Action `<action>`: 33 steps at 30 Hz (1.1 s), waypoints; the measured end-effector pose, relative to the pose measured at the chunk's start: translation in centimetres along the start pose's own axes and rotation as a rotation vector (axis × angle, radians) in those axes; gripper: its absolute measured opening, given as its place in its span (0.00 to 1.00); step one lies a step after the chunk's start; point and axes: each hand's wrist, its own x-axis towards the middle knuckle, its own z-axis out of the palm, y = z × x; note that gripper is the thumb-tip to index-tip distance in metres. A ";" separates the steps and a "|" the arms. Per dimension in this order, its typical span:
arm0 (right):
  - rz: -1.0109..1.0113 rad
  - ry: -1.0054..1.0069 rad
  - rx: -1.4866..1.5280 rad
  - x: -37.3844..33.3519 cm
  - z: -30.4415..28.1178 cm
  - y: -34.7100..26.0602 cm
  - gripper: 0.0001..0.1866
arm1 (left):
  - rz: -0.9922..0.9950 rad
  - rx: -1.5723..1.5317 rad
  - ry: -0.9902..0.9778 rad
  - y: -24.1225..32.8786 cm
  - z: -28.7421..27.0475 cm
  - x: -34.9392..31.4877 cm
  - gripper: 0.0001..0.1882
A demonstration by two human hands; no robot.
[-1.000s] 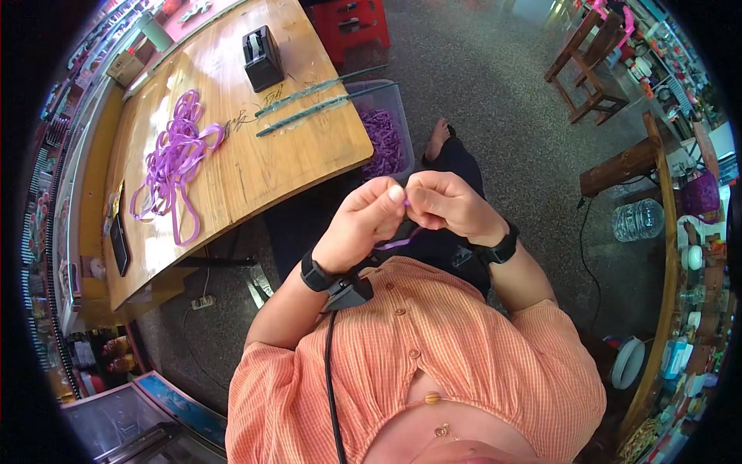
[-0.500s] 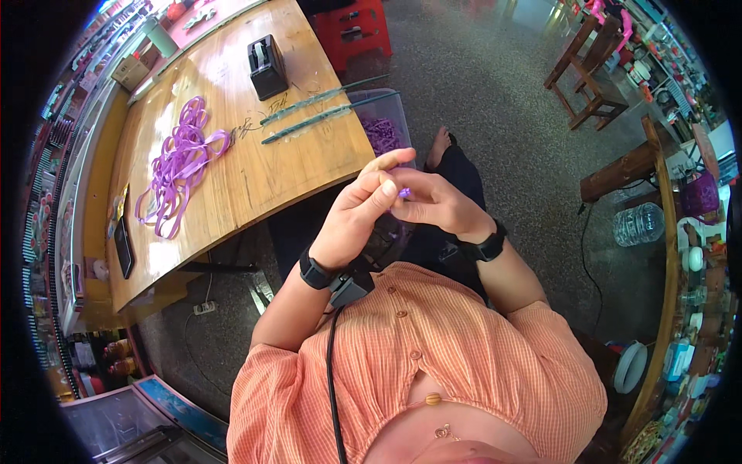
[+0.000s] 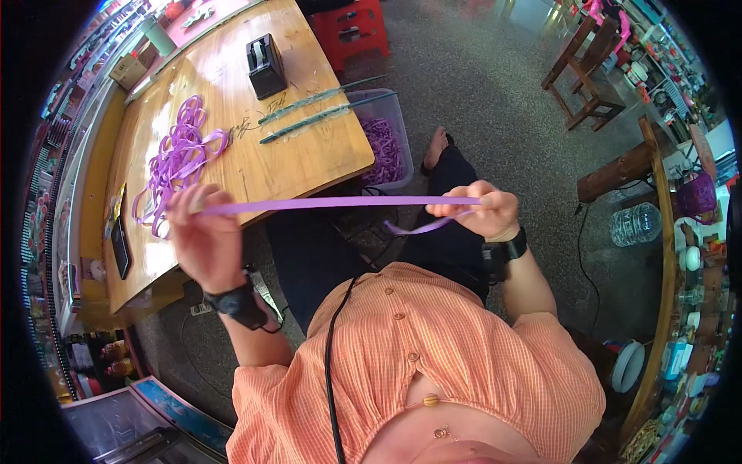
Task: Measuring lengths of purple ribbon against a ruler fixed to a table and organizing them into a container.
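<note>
A length of purple ribbon (image 3: pixel 332 203) is stretched nearly level between my two hands, in front of my lap. My left hand (image 3: pixel 205 228), slightly blurred, pinches its left part above the table's near edge. My right hand (image 3: pixel 483 209) is closed on the other part, and a short loose tail of the ribbon hangs from it toward the left. On the table, behind my left hand, lies a loose tangled heap of the same ribbon (image 3: pixel 182 151). Whether the stretched piece joins that heap is hidden by my left hand.
On the wooden table (image 3: pixel 309 166) are a black tape dispenser (image 3: pixel 266 68), two thin green sticks (image 3: pixel 309 124) taped down past its edge, and a dark phone (image 3: pixel 121 246). A clear bin (image 3: pixel 384 155) of purple pieces stands beside it. A red stool (image 3: pixel 354 35) is farther back.
My hands were together over a small purple piece. They have moved apart, left hand toward the table and right hand rightward, with the ribbon now drawn out between them.
</note>
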 end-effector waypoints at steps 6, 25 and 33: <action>-0.235 0.080 0.179 -4.2 -2.2 -0.3 0.12 | 0.132 -0.135 0.088 6.7 -0.6 -1.9 0.09; -0.070 0.523 -0.421 1.7 3.9 -0.5 0.10 | -0.176 0.947 0.267 -6.1 -2.2 -2.5 0.09; -0.054 0.456 -0.903 5.9 8.9 0.5 0.06 | -0.401 1.263 0.123 -12.2 -0.8 -2.6 0.08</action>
